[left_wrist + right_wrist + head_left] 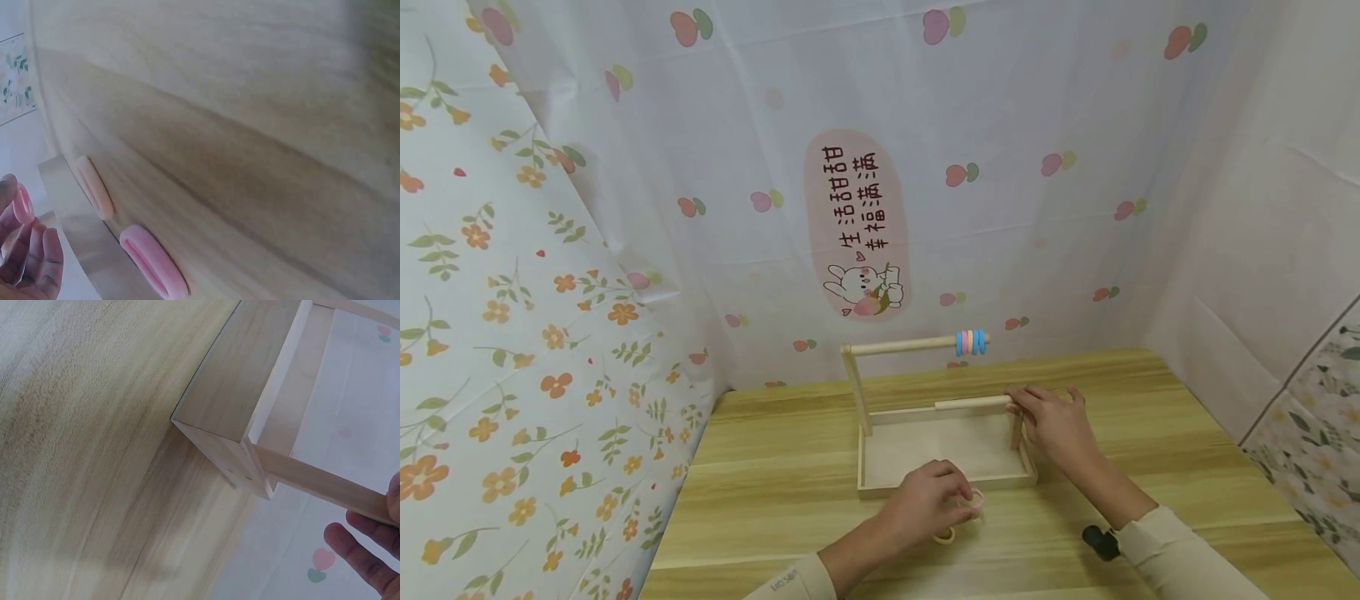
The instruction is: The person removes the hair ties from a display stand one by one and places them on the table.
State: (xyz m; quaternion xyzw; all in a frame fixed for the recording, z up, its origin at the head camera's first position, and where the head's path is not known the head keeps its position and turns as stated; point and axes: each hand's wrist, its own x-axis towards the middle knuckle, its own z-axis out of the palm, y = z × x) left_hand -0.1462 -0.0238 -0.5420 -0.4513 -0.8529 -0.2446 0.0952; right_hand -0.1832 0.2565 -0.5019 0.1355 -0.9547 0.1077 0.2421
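Note:
A wooden stand has a shallow tray [940,450], a tall post with an upper rod [902,344], and a short post with a lower rod [973,403]. Blue, pink and yellowish rings [971,342] hang near the upper rod's free end. My left hand [928,500] pinches a pink ring [24,204] in front of the tray. On the table by that hand lie a peach ring [95,189] and another pink ring [154,262]. At the short post [325,484], my right hand [1060,425] grips the top, thumb and fingers on opposite sides.
The stand rests on a wood-grain table [775,467]. Behind it hangs a white curtain [1037,250] with fruit prints, and a floral curtain [550,333] borders the left. A small black object [1100,542] shows beside the right sleeve.

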